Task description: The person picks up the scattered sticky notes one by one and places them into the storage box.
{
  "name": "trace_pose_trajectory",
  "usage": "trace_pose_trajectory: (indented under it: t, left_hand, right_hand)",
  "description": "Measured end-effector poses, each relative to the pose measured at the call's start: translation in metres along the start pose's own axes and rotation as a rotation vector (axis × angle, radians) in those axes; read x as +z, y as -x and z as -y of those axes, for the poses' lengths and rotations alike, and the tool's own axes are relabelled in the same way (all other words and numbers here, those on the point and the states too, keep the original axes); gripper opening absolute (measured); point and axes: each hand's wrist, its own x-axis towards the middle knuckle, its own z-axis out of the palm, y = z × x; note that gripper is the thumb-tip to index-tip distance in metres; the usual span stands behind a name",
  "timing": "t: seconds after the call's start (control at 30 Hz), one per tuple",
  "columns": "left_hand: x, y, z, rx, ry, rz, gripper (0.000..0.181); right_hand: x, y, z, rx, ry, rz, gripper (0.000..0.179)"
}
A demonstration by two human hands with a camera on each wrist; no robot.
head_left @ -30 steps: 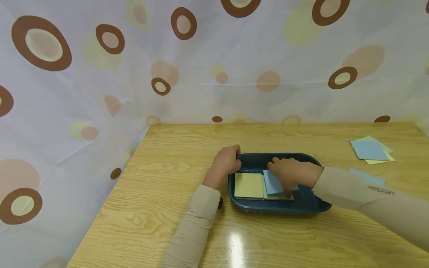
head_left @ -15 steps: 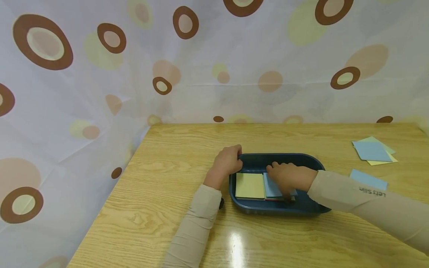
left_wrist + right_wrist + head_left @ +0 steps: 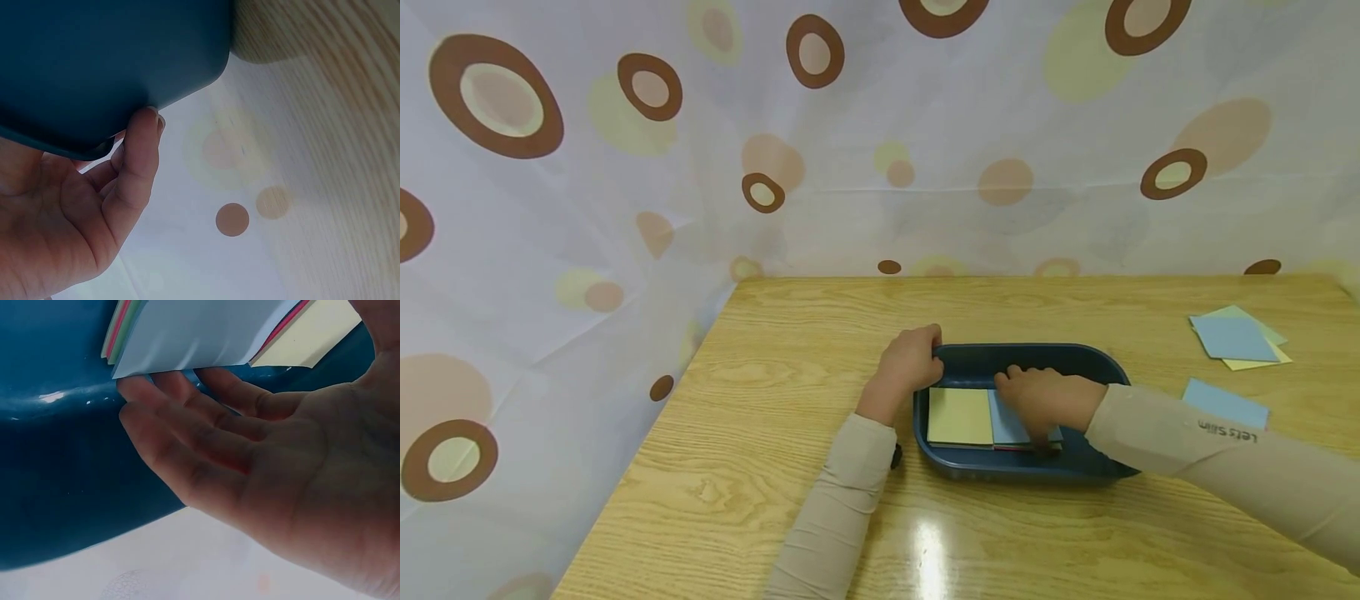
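pale spotted sheet (image 3: 910, 108), perhaps plastic | wood-grained table (image 3: 760, 400) | white glare (image 3: 929, 560)

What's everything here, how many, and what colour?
Table: 1, light wood, lower view
Bin: 1, dark blue, on the table
Left pile: 1, yellow-topped, inside the bin
Right pile: 1, blue-topped, beside it
Overlapping papers: at least 3, blue, yellow, green, table's far right
Lone paper: at least 1, blue, nearer, partly hidden
Backdrop: count unclear, whitish with coloured spots, behind the table
Small object: 1, black, unidentifiable, left of bin
Sleeves: 2, beige, below-left and right of bin
Left hand: 1, gripping the bin's left rim
Right hand: 1, touching the right pile
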Motion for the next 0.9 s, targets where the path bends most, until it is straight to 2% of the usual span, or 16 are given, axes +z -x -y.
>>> trace_pose_trajectory:
  t: [0.37, 0.9]
  left_hand:
    - [0.0009, -0.0011, 0.0007, 0.003, 0.006, 0.006, 0.01]
    - [0.001, -0.0013, 0.0004, -0.002, 0.001, 0.013, 0.012]
  right_hand:
    - [0.0034, 0.0013, 0.0013, -0.018, 0.01, -0.044, 0.088]
    - [0.0059, 0.0016, 0.0014, 0.002, -0.017, -0.046, 0.088]
